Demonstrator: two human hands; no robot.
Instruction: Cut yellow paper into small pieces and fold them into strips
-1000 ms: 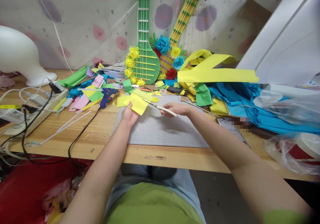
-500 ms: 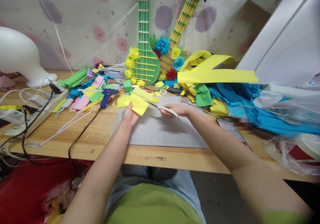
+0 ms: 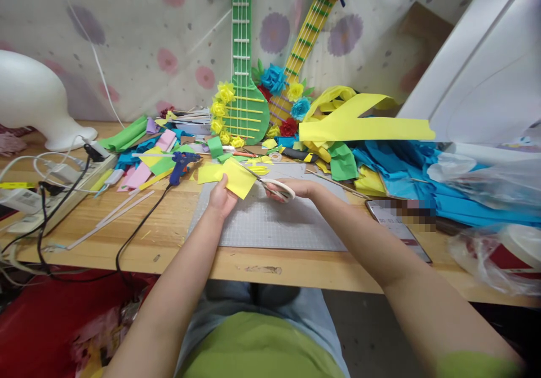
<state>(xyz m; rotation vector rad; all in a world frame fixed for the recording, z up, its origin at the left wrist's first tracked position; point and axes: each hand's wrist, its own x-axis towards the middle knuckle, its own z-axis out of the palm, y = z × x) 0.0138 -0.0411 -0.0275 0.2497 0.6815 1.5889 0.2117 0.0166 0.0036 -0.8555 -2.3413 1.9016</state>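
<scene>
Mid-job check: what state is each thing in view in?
Left grip: closed on yellow paper
Right grip: closed on scissors
Yellow paper: held up
Scissors: at the paper's edge, opening unclear
Glue gun: resting, unheld
Phone: flat, screen lit
Power strip: plugs inserted
Green model guitar: upright
Yellow model guitar: tilted
Cutting mat: flat

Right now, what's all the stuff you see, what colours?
Table: one, brown, centre
Cutting mat: one, grey, on table
Held paper: one, yellow, above mat
Scissors: one, white handles, at paper's edge
Glue gun: one, blue, left of mat
Craft guitars: two, green, yellow, back
Mannequin head: one, white, far left
Power strip: one, cream, left
Phone: one, dark edge, right
Crumpled paper: one heap, blue, right
Paper scraps: many, multicoloured, behind and left
Patterned sheet: one, whitish, back
Left hand: one, bare, on paper
Right hand: one, bare, on scissors
</scene>
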